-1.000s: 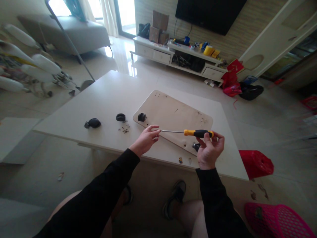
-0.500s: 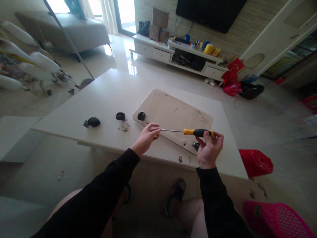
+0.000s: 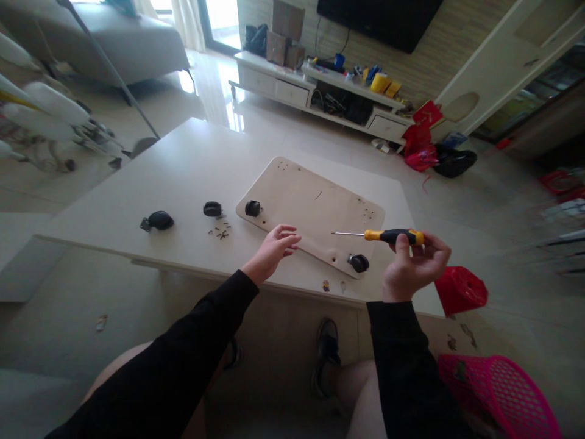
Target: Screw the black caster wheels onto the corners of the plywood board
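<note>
My right hand (image 3: 414,265) grips a yellow-and-black screwdriver (image 3: 388,236) by its handle, with the thin shaft pointing left above the board. Over the board's near edge, my left hand (image 3: 276,249) has its fingers stretched and a little apart, away from the screwdriver's tip. Beneath lies a pale rounded board (image 3: 301,201) with small holes near its corners. One black caster (image 3: 253,208) sits at its left corner, another caster (image 3: 359,263) at the near right corner. On the table to the left are a caster (image 3: 212,209), a caster with a plate (image 3: 159,220) and several screws (image 3: 222,233).
The white table (image 3: 183,164) holds everything, its near edge in front of my legs. A small figure (image 3: 326,285) lies by that edge. A red bin (image 3: 461,289) and a pink basket (image 3: 521,384) stand at the right. Beyond is a low white cabinet (image 3: 292,94).
My right hand has drawn the screwdriver to the right, so its tip has come away from my left fingers. The caster at the board's near right corner shows more fully. The view has shifted slightly.
</note>
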`<state>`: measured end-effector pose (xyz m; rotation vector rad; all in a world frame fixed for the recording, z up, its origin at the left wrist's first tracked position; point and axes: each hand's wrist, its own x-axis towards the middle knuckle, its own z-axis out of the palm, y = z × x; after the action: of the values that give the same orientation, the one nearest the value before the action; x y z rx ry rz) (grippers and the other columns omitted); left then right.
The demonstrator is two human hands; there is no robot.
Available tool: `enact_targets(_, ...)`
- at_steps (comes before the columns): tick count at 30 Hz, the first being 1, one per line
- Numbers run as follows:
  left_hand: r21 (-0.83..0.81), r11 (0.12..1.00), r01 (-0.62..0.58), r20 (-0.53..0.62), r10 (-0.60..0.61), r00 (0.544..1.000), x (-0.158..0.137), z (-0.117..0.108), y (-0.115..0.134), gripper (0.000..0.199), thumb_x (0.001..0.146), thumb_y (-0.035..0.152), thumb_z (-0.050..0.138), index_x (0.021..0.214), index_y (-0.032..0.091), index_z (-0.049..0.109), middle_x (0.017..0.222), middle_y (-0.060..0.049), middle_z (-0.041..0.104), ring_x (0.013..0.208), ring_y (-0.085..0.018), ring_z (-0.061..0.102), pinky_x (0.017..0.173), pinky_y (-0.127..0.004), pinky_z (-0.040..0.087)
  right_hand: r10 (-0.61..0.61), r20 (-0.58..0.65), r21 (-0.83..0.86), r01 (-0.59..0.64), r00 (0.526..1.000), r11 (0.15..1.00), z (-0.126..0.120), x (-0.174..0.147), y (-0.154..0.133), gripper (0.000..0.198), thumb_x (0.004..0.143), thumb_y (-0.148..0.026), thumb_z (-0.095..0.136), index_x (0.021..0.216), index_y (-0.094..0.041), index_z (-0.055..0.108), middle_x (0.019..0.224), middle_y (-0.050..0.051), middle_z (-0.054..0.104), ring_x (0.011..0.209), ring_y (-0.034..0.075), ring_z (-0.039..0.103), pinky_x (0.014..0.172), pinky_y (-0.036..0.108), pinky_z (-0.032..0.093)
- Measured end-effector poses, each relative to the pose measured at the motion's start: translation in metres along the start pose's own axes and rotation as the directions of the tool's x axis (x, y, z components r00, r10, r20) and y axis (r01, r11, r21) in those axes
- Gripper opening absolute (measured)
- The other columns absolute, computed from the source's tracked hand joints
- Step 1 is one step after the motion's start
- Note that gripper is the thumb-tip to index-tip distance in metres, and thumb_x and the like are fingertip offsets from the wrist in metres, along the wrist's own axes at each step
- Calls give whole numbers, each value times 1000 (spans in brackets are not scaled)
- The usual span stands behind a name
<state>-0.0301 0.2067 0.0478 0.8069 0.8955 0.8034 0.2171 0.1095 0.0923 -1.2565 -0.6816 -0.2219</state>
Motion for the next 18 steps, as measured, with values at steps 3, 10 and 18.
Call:
enact_targets(3, 41, 999, 6, 27, -7, 1000, -4, 6, -6, 40, 73, 32, 91, 103, 19, 68, 93, -3, 67, 74, -13, 65, 68, -26, 46, -116, 23, -71, 117, 993, 991, -10, 1, 3, 47, 76, -43, 88, 110, -19, 65, 113, 8, 66, 103, 23, 74, 92, 49, 70)
enact_targets(10, 106, 994, 4, 26, -7, 1000, 3, 10, -19, 38, 73, 34, 89, 102, 19, 69, 94, -4, 67, 75, -14, 65, 69, -27, 46, -188, 116, -174, 206, 975, 963, -24, -2, 7, 47, 86, -46, 81, 121, -18, 68, 120, 12, 65, 114, 26, 74, 83, 41, 71)
enact_targets(18, 122, 992, 32, 1, -32, 999, 13, 13, -22, 34, 74, 33, 85, 100, 18, 69, 89, -2, 66, 74, -14, 64, 70, -27, 46, -198, 177, -217, 235, 964, 948, -19, -4, 13, 43, 88, -46, 79, 120, -20, 67, 117, 10, 70, 107, 24, 77, 70, 33, 68)
